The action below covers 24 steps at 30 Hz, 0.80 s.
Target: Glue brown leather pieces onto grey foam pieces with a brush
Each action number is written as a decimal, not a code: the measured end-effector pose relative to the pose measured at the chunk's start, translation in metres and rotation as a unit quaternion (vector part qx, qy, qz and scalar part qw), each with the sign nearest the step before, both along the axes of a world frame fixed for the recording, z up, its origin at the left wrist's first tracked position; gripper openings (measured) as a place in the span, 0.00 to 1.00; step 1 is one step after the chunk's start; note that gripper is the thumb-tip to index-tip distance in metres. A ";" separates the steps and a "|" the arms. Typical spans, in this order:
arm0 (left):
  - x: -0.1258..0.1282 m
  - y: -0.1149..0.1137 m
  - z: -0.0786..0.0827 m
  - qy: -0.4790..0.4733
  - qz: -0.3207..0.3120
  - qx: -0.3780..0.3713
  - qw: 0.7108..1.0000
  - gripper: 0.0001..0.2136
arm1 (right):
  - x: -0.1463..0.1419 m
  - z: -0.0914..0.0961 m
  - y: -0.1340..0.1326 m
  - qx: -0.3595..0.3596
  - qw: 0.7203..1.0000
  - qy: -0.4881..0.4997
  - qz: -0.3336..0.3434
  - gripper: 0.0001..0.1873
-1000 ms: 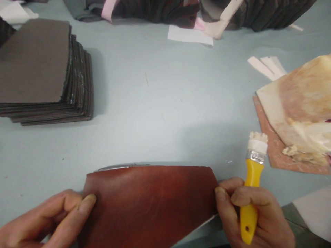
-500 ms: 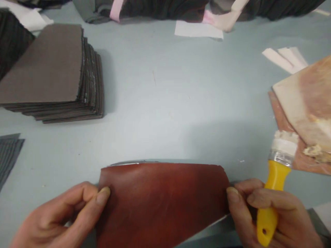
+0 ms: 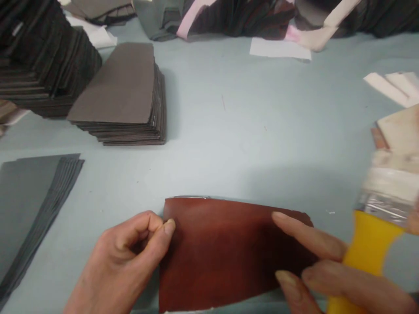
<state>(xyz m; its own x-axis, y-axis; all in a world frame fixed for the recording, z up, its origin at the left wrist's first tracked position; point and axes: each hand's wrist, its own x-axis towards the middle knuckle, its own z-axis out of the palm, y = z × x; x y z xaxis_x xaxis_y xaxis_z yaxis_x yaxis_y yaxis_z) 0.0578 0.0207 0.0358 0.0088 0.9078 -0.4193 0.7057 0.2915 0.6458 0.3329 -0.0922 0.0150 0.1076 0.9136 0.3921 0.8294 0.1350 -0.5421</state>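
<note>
- Moved since half a second ago: right hand now stretches a forefinger onto the red-brown leather piece instead of gripping its right edge. The brush sits higher and nearer the camera, blurred. The view has swung, so more of the left side shows.
- Far left: grey sheets fanned flat on the table. Behind them is a tall dark stack.
- Brown stack is just right of the dark one, well apart from the hands.
- Left hand: thumb clamped on the leather's upper left corner, fingers curled under. It looks like a pinch.
- The leather lies flat on the table at bottom centre, between both hands, glossy side up.
- Right hand: closed around the brush's yellow handle, forefinger tip on the leather near its upper right corner.
- Bristles are caked pale and hang just right of the leather.
- Stained sheet lies at the right edge, with white strips behind it.
- Risk, my read: the loaded bristles hang close to the leather, so a dip of the wrist could smear its glossy face. With one fingertip holding the right end, the leather could skew under a pull from the left.
</note>
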 end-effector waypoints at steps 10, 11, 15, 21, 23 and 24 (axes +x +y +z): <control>-0.002 0.006 0.001 -0.059 -0.056 -0.039 0.996 0.22 | -0.069 0.015 0.060 0.037 0.984 -0.080 0.153 0.05; 0.000 0.007 0.002 -0.061 -0.054 -0.036 0.996 0.22 | -0.070 0.013 0.061 0.039 0.983 -0.087 0.155 0.05; 0.003 0.008 0.002 -0.059 -0.054 -0.030 0.996 0.22 | -0.071 0.009 0.063 0.036 0.982 -0.107 0.153 0.05; 0.003 0.009 0.003 -0.047 -0.054 -0.038 0.997 0.22 | -0.077 0.011 0.066 0.036 0.978 -0.120 0.166 0.06; 0.002 0.008 0.003 -0.042 -0.055 -0.043 0.997 0.22 | -0.081 0.013 0.068 0.027 0.977 -0.131 0.168 0.08; 0.002 0.008 0.004 -0.041 -0.056 -0.045 0.997 0.22 | -0.082 0.014 0.070 0.025 0.976 -0.137 0.168 0.09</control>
